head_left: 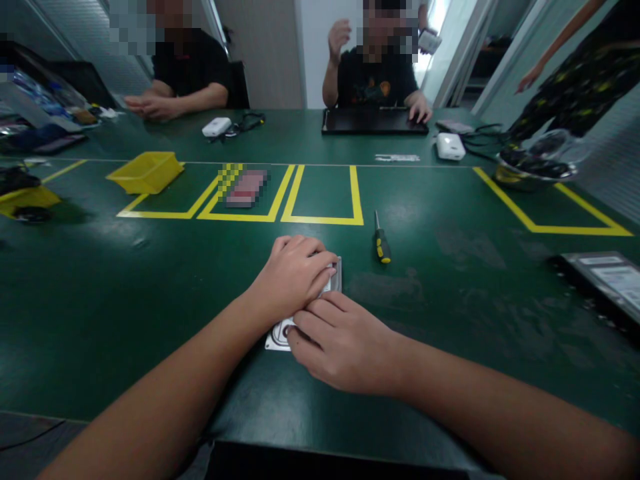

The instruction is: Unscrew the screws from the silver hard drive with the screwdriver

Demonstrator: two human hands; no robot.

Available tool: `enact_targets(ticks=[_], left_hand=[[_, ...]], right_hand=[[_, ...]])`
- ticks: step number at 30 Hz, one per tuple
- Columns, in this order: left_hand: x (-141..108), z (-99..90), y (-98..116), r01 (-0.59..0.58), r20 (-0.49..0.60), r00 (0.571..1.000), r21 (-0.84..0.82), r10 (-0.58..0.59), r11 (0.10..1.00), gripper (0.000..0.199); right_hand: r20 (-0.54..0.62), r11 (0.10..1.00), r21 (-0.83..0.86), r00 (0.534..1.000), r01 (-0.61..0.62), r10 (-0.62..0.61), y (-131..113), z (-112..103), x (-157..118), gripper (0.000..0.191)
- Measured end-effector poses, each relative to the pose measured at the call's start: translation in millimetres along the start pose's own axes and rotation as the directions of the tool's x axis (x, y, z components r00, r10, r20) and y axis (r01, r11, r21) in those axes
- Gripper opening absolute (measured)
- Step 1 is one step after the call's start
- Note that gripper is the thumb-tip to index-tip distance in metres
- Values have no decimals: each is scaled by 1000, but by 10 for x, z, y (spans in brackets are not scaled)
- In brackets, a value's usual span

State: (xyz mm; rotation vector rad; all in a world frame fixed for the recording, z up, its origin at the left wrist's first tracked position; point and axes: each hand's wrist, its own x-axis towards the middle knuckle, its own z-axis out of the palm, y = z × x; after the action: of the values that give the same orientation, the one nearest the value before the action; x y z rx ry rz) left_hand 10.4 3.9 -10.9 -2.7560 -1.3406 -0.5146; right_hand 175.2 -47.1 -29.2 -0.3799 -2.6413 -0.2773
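Observation:
A silver metal device with a white label, like a hard drive, lies on the green table in front of me, mostly covered by my hands. My left hand rests over its upper part, fingers curled round the far right edge. My right hand is closed at its lower part, with the fingertips pressed on the surface near a round spot. Whether something small is between those fingertips is hidden. A screwdriver with a black and yellow handle lies beyond my right hand.
A yellow bin stands at the back left, near yellow tape rectangles. On the right lie another drive and a bowl of dark items. Two people sit opposite, one with a hand on a black panel; another stands right.

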Motion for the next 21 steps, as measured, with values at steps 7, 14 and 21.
enact_targets(ticks=[7,14,21], left_hand=[[4,-6,-1,7,19,1000,-6,-7,1000,27],[-3,-29,-12,34,32,999,-49,-32,998,27],[-20,-54,-12,54,27,998,-71,-52,996,26]], right_hand=[[-19,1000,-9,1000,17,-17,16,-13,0,19],[-102,994,-90,994,-59,50,41,-118,-13,19],[-80,719,-419,811,-554,579,360,-272,-60,13]])
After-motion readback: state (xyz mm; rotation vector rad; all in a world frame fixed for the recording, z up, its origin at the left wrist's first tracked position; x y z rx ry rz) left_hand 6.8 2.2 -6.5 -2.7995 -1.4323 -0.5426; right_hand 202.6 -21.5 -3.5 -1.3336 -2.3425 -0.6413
